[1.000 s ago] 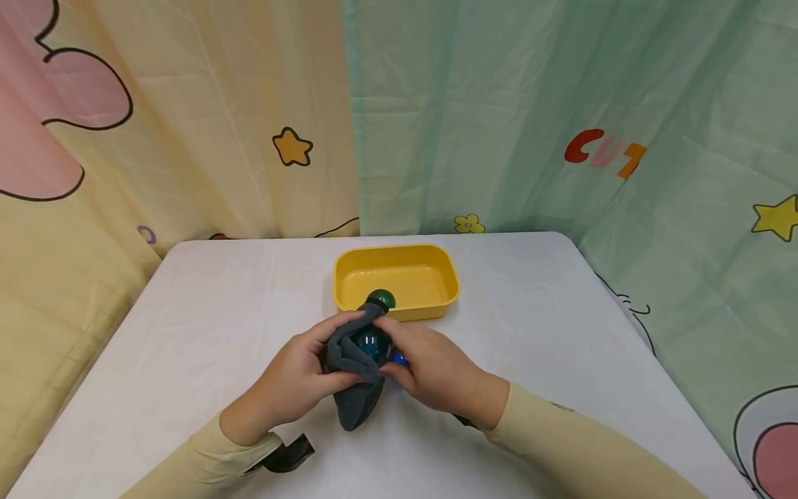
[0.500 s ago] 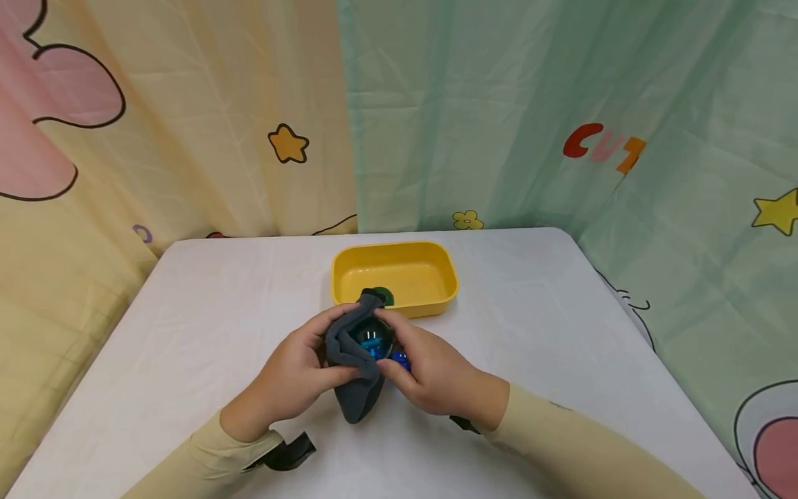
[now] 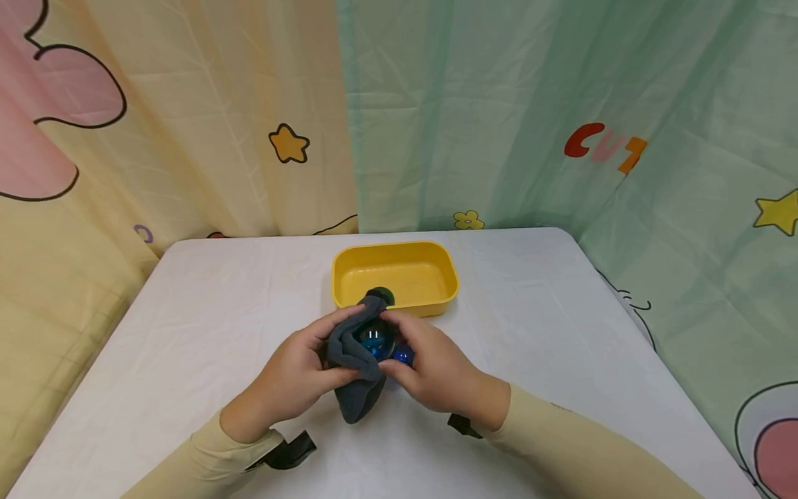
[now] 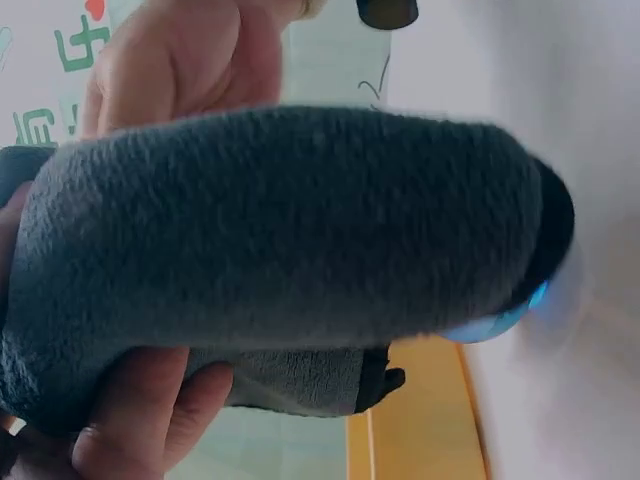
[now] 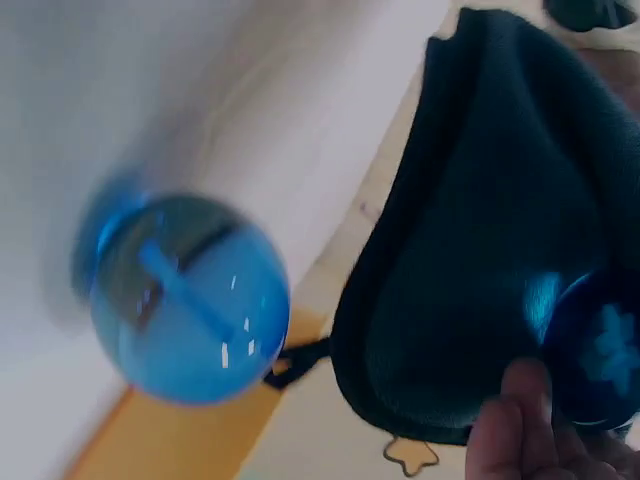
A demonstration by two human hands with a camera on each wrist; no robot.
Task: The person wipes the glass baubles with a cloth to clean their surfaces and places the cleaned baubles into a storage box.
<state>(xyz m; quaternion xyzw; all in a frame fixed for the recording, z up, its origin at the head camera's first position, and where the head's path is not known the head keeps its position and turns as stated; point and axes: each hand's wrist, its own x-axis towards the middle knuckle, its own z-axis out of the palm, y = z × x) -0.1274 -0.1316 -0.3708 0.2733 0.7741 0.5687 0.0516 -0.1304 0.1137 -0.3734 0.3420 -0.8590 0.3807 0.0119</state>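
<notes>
My left hand (image 3: 296,378) holds a folded dark grey cloth (image 3: 358,398) with a dark border, thumb in front and fingers behind. Inside the cloth's fold sits a clear blue ball (image 3: 376,341), with a paler figure inside it in the right wrist view. My right hand (image 3: 439,360) grips this ball by its right side, thumb below and fingers above. A second blue ball (image 5: 190,300) rests on the table, partly hidden behind my right hand in the head view. Behind the cloth's upper end shows part of a green ball (image 3: 385,296).
Just beyond the hands stands a yellow rectangular tub (image 3: 427,310) on the white-covered table (image 3: 249,277). The green ball overlaps its front left part in the head view. Patterned curtains (image 3: 499,104) hang behind the table and along its sides.
The ball in the cloth has turned; a bright blue figure inside it showed more clearly half a second ago. More of the second blue ball shows now. Both hands have stayed nearly in place.
</notes>
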